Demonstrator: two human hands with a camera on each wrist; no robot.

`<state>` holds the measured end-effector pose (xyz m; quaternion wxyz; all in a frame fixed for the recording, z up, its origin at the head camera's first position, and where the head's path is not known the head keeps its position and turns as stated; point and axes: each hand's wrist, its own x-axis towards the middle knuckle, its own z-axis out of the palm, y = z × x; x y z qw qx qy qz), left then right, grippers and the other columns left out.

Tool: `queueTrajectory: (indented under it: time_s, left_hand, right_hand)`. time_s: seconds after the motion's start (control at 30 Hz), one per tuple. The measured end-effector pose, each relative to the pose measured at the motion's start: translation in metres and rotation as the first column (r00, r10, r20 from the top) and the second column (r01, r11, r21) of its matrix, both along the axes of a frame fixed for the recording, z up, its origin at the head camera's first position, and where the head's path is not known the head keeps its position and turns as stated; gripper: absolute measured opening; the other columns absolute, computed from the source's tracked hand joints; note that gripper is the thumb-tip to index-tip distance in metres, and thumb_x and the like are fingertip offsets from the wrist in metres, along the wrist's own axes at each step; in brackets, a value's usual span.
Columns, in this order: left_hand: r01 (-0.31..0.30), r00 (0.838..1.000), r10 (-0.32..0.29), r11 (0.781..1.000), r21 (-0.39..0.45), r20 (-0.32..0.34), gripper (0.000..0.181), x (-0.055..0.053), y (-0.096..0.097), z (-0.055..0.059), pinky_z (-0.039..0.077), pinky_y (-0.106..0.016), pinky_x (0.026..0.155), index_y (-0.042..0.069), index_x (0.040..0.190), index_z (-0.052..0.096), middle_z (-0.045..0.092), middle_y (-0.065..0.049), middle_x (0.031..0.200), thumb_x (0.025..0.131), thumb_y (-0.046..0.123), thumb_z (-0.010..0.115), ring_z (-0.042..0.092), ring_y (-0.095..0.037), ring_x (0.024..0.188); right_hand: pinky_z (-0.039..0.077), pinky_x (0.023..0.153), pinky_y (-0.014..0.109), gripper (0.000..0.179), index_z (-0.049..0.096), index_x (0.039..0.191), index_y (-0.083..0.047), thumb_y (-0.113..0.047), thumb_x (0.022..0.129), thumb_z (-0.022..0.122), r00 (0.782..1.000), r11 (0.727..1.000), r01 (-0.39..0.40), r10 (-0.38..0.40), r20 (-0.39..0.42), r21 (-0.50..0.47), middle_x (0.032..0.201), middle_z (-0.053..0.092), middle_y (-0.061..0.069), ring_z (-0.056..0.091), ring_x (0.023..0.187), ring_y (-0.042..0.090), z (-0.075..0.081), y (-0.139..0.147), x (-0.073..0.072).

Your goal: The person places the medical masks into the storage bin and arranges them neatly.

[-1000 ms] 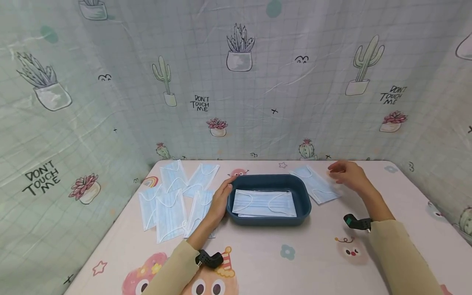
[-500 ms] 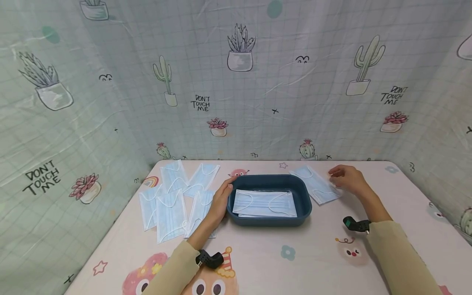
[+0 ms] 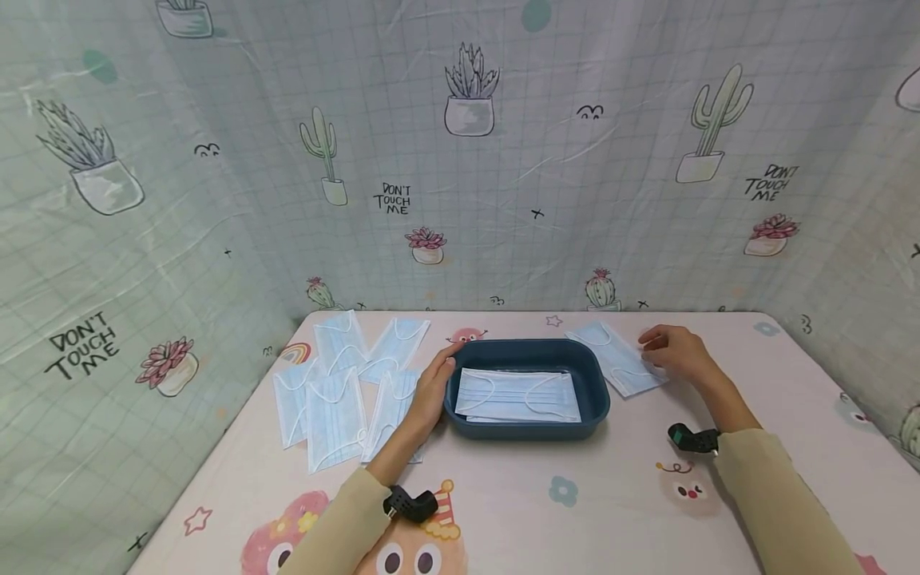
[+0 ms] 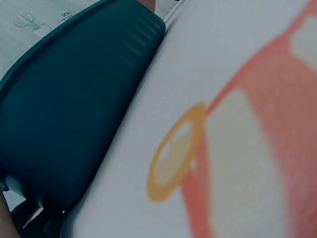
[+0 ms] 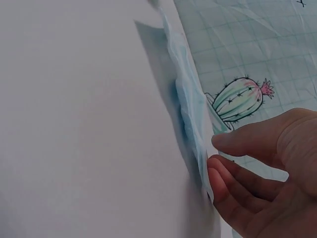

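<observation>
A dark blue box (image 3: pixel 528 432) holds light blue face masks (image 3: pixel 517 395), laid flat with ear loops on top. My left hand (image 3: pixel 430 393) rests along its left side, fingers fairly straight and fingertips near the far left corner. The left wrist view is mostly filled by the box wall (image 4: pixel 74 99). Right of the box, a single face mask (image 3: pixel 614 358) lies slanted on the table. At its right edge is my right hand (image 3: pixel 676 351), fingers bent. In the right wrist view, the fingertips meet the near end of the mask (image 5: pixel 190 109), while the thumb stands apart above it.
Several loose face masks (image 3: pixel 334 415) lie spread, some overlapping, on the left of the table. The table (image 3: pixel 517 511) has a pale pink cartoon-print cover. A cactus-print curtain (image 3: pixel 503 200) rises behind and along both sides.
My right hand has come down slightly toward the near part of the single mask's right edge. The left hand and the box stay in place.
</observation>
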<state>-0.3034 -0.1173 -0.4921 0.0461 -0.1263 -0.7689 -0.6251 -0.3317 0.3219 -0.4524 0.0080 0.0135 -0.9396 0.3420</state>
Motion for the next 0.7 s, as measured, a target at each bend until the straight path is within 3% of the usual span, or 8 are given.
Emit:
queueTrajectory:
  time_s: [0.3, 0.53, 0.7]
  left_hand:
    - [-0.002, 1.000, 0.002, 1.000, 0.001, -0.004, 0.045, 0.0003, 0.0017, 0.0020, 0.018, -0.053, 0.131, 0.020, 0.153, 0.051, 0.046, -0.001, 0.162, 0.112, 0.032, 0.038, 0.031, -0.026, 0.158]
    - [-0.009, 1.000, 0.009, 1.000, -0.007, -0.002, 0.046, 0.0020, 0.0022, 0.0032, 0.019, -0.053, 0.131, 0.018, 0.154, 0.050, 0.046, 0.000, 0.162, 0.112, 0.030, 0.037, 0.031, -0.025, 0.158]
    - [-0.008, 1.000, 0.008, 1.000, -0.017, 0.006, 0.046, 0.0022, 0.0030, 0.0025, 0.019, -0.053, 0.131, 0.019, 0.155, 0.049, 0.045, 0.002, 0.163, 0.112, 0.031, 0.036, 0.031, -0.024, 0.158]
  right_hand:
    - [0.055, 0.095, 0.054, 0.031, 0.065, 0.121, 0.005, -0.004, 0.092, 0.070, 1.000, 0.999, -0.012, 0.013, -0.023, 0.048, 0.117, 0.067, 0.029, 0.062, 0.104, 0.039, 0.0010, -0.0027, -0.0007]
    - [0.055, 0.094, 0.054, 0.029, 0.066, 0.118, 0.006, 0.000, 0.090, 0.070, 0.999, 0.996, -0.032, 0.034, -0.022, 0.086, 0.114, 0.068, 0.029, 0.062, 0.103, 0.040, 0.0030, -0.0032, -0.0018]
    - [0.055, 0.091, 0.052, 0.029, 0.068, 0.116, 0.005, -0.008, 0.090, 0.074, 0.999, 0.997, -0.014, 0.016, -0.031, 0.082, 0.111, 0.069, 0.027, 0.062, 0.099, 0.037, 0.0008, -0.0049, -0.0006]
